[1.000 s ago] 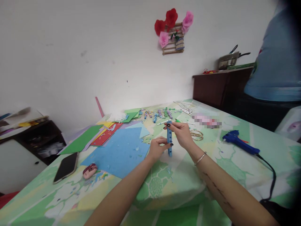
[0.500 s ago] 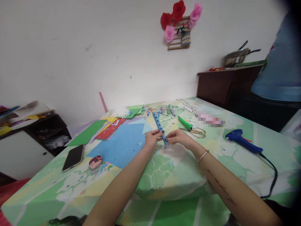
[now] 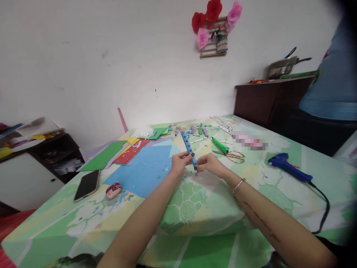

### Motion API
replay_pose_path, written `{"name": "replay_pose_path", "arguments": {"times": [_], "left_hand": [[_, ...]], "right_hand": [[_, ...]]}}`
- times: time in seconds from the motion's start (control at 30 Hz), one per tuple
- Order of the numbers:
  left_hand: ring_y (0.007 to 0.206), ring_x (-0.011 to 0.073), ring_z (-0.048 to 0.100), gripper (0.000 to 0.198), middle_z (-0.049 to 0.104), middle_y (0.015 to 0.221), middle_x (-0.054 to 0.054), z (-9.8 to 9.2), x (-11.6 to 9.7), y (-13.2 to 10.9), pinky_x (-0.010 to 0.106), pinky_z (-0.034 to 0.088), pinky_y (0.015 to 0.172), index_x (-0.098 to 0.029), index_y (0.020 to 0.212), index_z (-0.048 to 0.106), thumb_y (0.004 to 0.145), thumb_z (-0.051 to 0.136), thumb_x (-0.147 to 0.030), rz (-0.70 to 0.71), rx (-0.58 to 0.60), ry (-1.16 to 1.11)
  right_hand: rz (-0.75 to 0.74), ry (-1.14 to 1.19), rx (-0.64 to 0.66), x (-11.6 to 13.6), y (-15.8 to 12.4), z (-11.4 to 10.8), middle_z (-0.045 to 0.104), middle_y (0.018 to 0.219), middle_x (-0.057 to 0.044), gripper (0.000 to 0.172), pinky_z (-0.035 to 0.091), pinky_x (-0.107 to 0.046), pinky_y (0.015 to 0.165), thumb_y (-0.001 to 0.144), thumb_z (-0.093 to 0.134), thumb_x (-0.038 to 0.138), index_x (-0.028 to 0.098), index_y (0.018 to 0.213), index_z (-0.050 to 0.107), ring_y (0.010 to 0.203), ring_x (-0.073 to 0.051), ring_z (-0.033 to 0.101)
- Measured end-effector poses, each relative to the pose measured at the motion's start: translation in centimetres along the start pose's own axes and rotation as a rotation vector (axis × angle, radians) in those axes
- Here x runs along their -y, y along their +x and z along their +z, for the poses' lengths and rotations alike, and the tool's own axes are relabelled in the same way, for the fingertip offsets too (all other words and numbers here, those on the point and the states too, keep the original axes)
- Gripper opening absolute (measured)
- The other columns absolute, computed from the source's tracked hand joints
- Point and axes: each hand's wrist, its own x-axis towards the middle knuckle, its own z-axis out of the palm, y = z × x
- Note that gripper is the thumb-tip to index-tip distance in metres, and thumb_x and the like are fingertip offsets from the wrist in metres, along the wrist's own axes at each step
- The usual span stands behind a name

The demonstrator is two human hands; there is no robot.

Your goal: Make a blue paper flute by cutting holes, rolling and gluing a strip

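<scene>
A narrow blue paper strip (image 3: 186, 140) with a row of dark dots or holes along it slants between my hands above the table. My left hand (image 3: 180, 162) pinches it around the middle, thumb on its face. At its lower end, my right hand (image 3: 210, 164) grips it between thumb and fingers. Small blue paper bits (image 3: 192, 172) lie under the strip. Left of my hands rests a large blue paper sheet (image 3: 147, 169). Beyond the right hand are a green marker (image 3: 219, 145) and gold-handled scissors (image 3: 235, 156).
A blue glue gun (image 3: 290, 167) with a black cord lies at right. On the left are a phone (image 3: 87, 185), a small pink case (image 3: 113, 191) and coloured papers (image 3: 104, 156). Rolled paper pieces (image 3: 199, 129) sit at the back. A person in blue (image 3: 331, 82) is at far right.
The strip's lower end has shifted up slightly, and more of its dotted face shows. Both hands keep hold of it. The view has moved slightly.
</scene>
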Motion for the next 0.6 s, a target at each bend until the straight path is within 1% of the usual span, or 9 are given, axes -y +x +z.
{"name": "replay_pose_path", "arguments": {"times": [0.13,0.27,0.37,0.47,0.6], "left_hand": [[0.054,0.014,0.059,0.036,0.067,0.067,0.007,-0.02,-0.09,0.06,0.034,0.053,0.06,-0.007,0.074,0.07,0.047,0.08,-0.029,0.012,0.005,-0.01],[0.059,0.0152,0.061,0.035,0.068,0.069,0.007,-0.11,-0.14,0.13,0.036,0.053,0.067,-0.009,0.075,0.071,0.049,0.079,-0.03,0.027,0.021,-0.031],[0.064,0.0172,0.063,0.036,0.069,0.073,0.008,-0.13,-0.21,0.09,0.039,0.052,0.072,-0.009,0.077,0.071,0.05,0.079,-0.032,0.034,0.038,-0.046],[0.066,0.0185,0.063,0.038,0.069,0.075,0.009,-0.1,-0.25,0.0,0.04,0.052,0.073,-0.009,0.078,0.071,0.05,0.079,-0.033,0.034,0.049,-0.051],[0.065,0.0178,0.063,0.038,0.069,0.072,0.009,-0.11,-0.18,-0.06,0.039,0.052,0.073,-0.008,0.079,0.071,0.051,0.079,-0.032,0.033,0.055,-0.051]], "right_hand": [[-0.005,-0.007,-0.021,0.06,0.03,0.14,0.067,0.06,-0.005,0.023,0.048,-0.023,0.055,0.059,0.07,0.026,0.009,0.074,0.069,0.057,-0.015,0.062],[-0.025,-0.029,-0.067,0.26,0.1,0.1,0.068,0.065,-0.007,0.028,0.05,-0.025,0.059,0.065,0.066,0.035,0.009,0.077,0.07,0.061,-0.016,0.062],[-0.064,-0.06,-0.111,0.24,0.21,0.0,0.068,0.067,-0.007,0.032,0.05,-0.025,0.061,0.068,0.063,0.039,0.01,0.078,0.07,0.062,-0.016,0.062],[-0.097,-0.098,-0.147,-0.03,0.33,0.01,0.067,0.066,-0.006,0.031,0.048,-0.024,0.06,0.068,0.063,0.039,0.01,0.076,0.071,0.06,-0.015,0.06],[-0.122,-0.126,-0.184,-0.31,0.38,0.19,0.066,0.061,-0.004,0.03,0.046,-0.023,0.057,0.069,0.062,0.038,0.01,0.074,0.072,0.055,-0.013,0.057]]}}
